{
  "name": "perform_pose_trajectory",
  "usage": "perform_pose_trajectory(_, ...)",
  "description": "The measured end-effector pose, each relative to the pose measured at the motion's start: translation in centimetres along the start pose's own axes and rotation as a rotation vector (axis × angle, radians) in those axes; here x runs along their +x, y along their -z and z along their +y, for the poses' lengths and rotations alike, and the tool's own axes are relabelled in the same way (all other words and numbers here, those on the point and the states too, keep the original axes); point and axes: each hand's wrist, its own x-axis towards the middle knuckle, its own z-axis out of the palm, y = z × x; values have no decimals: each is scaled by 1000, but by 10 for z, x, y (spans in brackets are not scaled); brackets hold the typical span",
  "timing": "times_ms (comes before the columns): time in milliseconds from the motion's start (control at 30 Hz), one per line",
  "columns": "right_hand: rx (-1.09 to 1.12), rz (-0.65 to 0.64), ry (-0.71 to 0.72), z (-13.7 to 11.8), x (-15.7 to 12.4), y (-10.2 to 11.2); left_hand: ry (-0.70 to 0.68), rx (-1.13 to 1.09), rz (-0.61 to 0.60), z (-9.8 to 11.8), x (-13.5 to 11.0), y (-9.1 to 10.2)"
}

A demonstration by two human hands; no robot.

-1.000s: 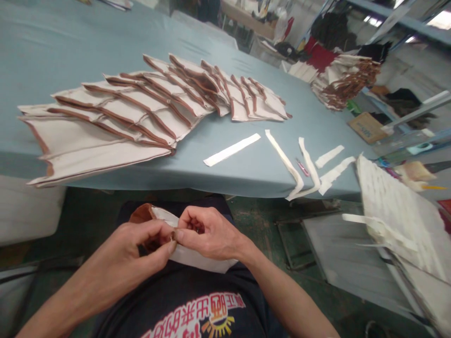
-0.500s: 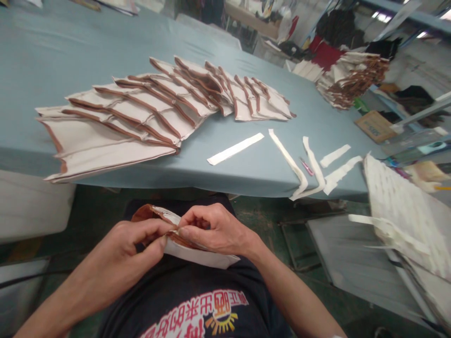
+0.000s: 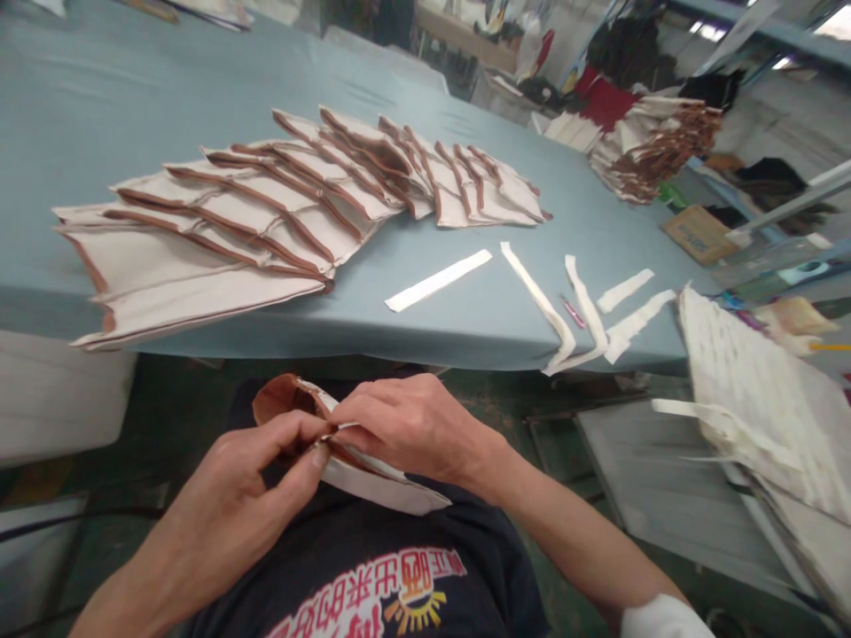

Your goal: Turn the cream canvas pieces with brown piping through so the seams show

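Over my lap I hold a cream fabric piece with brown trim [image 3: 378, 486]. My left hand [image 3: 249, 496] pinches its edge between thumb and forefinger. My right hand [image 3: 405, 425] is closed on the same edge, fingertips meeting the left ones. The brown lining [image 3: 283, 399] curls up behind my hands. On the blue-grey table [image 3: 465, 319] ahead, several matching cream pieces with brown edging [image 3: 266, 217] lie fanned out in an overlapping row.
White paper strips [image 3: 439, 281] and curled strips [image 3: 565, 319] lie near the table's front edge, with a small pink tool [image 3: 572, 312] among them. A pile of similar pieces [image 3: 655, 146] sits at the far right. A white board with strips [image 3: 751, 399] stands to my right.
My right hand has slid along the piece's edge and now covers more of it. The piece has tilted, its free end pointing lower right. My left pinch stays put.
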Motion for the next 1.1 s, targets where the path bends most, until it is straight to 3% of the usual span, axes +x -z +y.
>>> perform_pose_trajectory(400, -301, -40, 266, 11, 10, 5, -139, 115, 27, 14, 13, -9)
perform_pose_trajectory(733, -410, -120, 234, 35, 5, -7, -185, 93, 24, -18, 20, -33)
perform_pose_trajectory(800, -340, -163, 136, 40, 4, -4, -204, 89, 15, -19, 22, -36)
perform_pose_trajectory(967, -372, -124, -517, 64, 18, 21, -285, 96, 92, -16, 31, -35)
perform_pose_trajectory(1100, -452, -172, -648, 86, 33, 33, -317, 155, 171, -17, 39, -36)
